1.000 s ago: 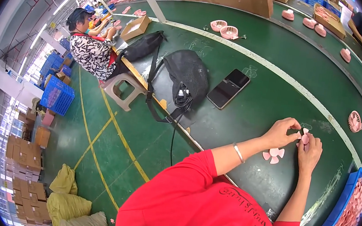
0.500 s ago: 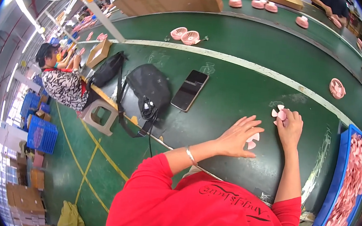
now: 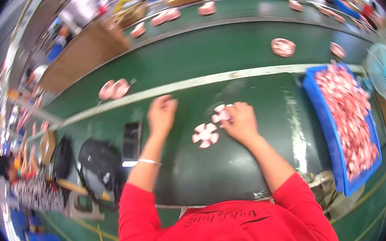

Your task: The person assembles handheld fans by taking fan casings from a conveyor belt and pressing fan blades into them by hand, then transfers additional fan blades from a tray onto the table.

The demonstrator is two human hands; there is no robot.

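Observation:
A pink fan blade point(image 3: 222, 114) with several petal-like vanes is at the fingertips of my right hand point(image 3: 243, 123), which is closed on its right side. Just below and to the left, a second fan blade point(image 3: 205, 135) lies flat on the green work surface point(image 3: 192, 172), touched by neither hand. My left hand point(image 3: 161, 112) is raised further left, near the white strip. Its fingers look bent but are smeared by motion, so I cannot tell whether anything is in them.
A blue crate point(image 3: 330, 130) heaped with pink pieces stands on the right. A phone point(image 3: 131, 141) and a black bag point(image 3: 100, 158) lie on the left. Round pink fan housings point(image 3: 283, 47) sit on the green belt beyond the white strip. A seated person point(image 3: 35, 188) is at far left.
The view has swung to the right. My left hand has come off the lower fan blade and moved left, leaving that blade uncovered. My right hand stays at the other blade.

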